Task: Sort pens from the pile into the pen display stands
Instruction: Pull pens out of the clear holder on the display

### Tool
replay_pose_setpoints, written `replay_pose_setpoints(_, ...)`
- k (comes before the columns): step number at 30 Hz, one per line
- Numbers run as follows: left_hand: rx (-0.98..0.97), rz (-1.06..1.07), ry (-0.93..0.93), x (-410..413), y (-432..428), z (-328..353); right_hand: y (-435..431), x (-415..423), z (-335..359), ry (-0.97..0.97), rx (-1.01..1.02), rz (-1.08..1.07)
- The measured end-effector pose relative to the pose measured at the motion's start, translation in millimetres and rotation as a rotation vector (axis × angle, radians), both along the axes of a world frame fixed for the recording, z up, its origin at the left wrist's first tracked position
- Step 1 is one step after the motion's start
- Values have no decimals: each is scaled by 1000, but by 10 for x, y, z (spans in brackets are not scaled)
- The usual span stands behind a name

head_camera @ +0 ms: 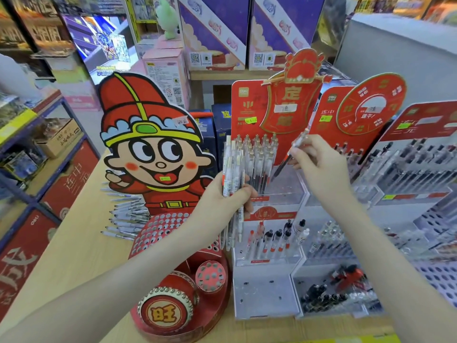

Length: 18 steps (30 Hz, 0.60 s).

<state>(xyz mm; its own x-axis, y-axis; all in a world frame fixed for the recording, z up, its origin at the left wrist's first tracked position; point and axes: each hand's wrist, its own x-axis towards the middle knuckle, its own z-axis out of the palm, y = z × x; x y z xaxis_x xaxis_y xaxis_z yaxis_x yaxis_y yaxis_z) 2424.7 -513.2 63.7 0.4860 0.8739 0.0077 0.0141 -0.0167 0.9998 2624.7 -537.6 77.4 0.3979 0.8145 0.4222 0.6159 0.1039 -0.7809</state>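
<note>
Two bare forearms (pixel 118 283) reach in over the counter (pixel 74 256). The left hand (pixel 230 194) grips a bundle of white pens (pixel 233 167) upright, fingers curled round it, just in front of the middle display stand (pixel 249 105). The right hand (pixel 319 164) pinches a single dark pen (pixel 288 155), tip tilted down toward that stand's upper row of gold-topped pens (pixel 259 154). Left of the stand, past the cartoon-boy cutout (pixel 153 149), the pile of pens (pixel 126 214) lies on the counter.

The scene is evenly and brightly lit from above; shadows are faint. Edges are bent by the wide lens, and the shelves (pixel 37 134) are blurred.
</note>
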Motion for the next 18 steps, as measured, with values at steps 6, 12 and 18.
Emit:
replay_pose_setpoints(6,-50,-61,-70,-14,16,-17,79,-15,-26,-74,-9,29)
replay_pose_setpoints(12,-44,-92,-72,-2,39,-44,156,-22,-80,-123,-181,102)
replay_pose_setpoints(18,-53,-121,-94,12,16,-35,172,-24,-124,-137,-249,109)
